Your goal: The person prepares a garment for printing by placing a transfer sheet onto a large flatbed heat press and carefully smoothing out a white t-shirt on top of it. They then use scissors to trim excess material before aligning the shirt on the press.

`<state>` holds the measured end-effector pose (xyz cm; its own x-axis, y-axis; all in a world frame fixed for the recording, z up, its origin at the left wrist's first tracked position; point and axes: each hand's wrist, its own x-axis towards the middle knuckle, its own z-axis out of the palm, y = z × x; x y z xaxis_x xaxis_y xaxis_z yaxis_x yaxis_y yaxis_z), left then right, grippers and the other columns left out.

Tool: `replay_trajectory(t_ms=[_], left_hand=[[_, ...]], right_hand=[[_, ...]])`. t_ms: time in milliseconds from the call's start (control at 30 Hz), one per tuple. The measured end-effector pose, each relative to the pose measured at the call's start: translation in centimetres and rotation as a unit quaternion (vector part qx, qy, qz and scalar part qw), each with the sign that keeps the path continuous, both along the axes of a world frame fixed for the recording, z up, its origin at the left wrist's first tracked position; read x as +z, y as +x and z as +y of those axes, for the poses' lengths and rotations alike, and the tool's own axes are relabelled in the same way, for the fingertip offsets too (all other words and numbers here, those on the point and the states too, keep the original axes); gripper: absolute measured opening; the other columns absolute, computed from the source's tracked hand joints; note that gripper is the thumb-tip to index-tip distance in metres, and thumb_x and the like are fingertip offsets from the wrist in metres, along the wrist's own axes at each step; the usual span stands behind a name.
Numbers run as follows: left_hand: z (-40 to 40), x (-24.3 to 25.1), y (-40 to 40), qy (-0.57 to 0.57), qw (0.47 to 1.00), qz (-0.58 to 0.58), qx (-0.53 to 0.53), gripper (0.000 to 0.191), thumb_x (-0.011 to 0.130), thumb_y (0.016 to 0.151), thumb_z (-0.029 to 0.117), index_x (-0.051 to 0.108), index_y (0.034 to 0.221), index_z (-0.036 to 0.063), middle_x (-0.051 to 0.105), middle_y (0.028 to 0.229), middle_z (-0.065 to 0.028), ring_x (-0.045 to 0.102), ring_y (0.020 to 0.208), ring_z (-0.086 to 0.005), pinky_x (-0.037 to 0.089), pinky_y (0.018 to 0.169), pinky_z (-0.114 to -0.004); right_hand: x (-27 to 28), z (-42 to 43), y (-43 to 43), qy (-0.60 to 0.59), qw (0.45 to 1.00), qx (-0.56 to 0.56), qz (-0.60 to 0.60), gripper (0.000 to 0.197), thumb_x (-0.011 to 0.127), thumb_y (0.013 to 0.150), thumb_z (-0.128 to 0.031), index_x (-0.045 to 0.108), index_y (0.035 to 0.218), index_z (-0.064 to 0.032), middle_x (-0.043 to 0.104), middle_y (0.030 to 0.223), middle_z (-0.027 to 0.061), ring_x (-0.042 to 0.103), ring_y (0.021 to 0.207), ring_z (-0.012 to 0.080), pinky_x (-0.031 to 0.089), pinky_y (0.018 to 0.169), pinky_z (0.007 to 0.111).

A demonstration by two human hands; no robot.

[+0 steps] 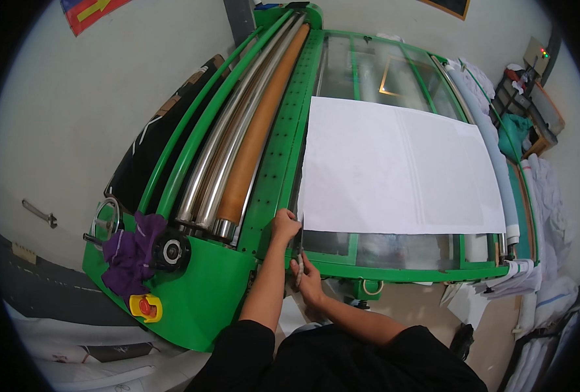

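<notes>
A large white sheet (pixel 398 171), fabric or paper, lies over the glass-topped table of a green roller machine (pixel 275 171). My right hand (pixel 307 279) grips the handles of scissors (pixel 300 262) below the sheet's near left corner. Their blades point away from me along the sheet's left edge. My left hand (pixel 286 226) is at that same edge, just left of the blades, its fingers closed on what looks like a narrow strip of the edge; the exact hold is too small to tell.
Left of the sheet run metal rollers and an orange-brown roller (pixel 263 132). A purple cloth (pixel 133 255) hangs by a handwheel (pixel 106 223) above a red stop button (pixel 147 307). A pale blue roll (pixel 486 132) lines the right side, with white fabric heaped beyond.
</notes>
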<state>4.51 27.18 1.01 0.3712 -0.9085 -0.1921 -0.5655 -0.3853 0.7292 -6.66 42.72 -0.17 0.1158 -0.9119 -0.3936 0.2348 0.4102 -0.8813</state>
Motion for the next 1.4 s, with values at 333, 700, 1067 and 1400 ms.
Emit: replay_trajectory(t_ms=[333,700,1067,1400], left_hand=[[0.1,-0.1,0.4,0.003,0.999,0.035,0.0,0.03,0.081,0.06,0.01,0.066,0.086,0.005,0.069,0.089,-0.0137,0.068,0.087,-0.0303,0.055,0.079,-0.039],[0.0,-0.8,0.6,-0.008,0.999,0.037,-0.008,0.035,0.081,0.06,0.008,0.065,0.091,0.0048,0.069,0.084,-0.0133,0.069,0.083,-0.0283,0.056,0.076,-0.039],[0.2,-1.4,0.9,-0.014,1.0,0.026,-0.001,0.033,0.079,0.062,0.007,0.065,0.092,0.0042,0.07,0.083,-0.0133,0.07,0.083,-0.0279,0.056,0.076,-0.039],[0.2,-1.4,1.7,-0.024,1.0,0.013,-0.009,0.029,0.078,0.063,0.008,0.065,0.088,0.0043,0.071,0.079,-0.0126,0.071,0.079,-0.0283,0.056,0.077,-0.039]], right_hand=[[1.6,-0.5,0.2,0.029,1.0,-0.008,-0.01,0.079,0.069,0.094,-0.042,0.035,0.152,-0.0009,0.061,0.099,0.0014,0.049,0.083,0.0076,0.043,0.072,0.022],[1.5,-0.6,0.3,0.035,0.999,-0.005,-0.01,0.071,0.071,0.095,-0.033,0.037,0.153,-0.0082,0.051,0.072,-0.0067,0.042,0.054,0.0032,0.033,0.046,0.023],[2.5,-1.6,0.5,0.022,0.996,-0.031,-0.074,0.074,0.07,0.095,-0.038,0.039,0.15,-0.0002,0.058,0.091,-0.0035,0.048,0.075,0.0047,0.039,0.064,0.02],[0.2,-4.8,0.5,-0.008,0.999,-0.025,-0.039,0.063,0.071,0.094,-0.036,0.047,0.145,-0.0071,0.048,0.071,-0.0076,0.041,0.054,0.0038,0.031,0.046,0.023]])
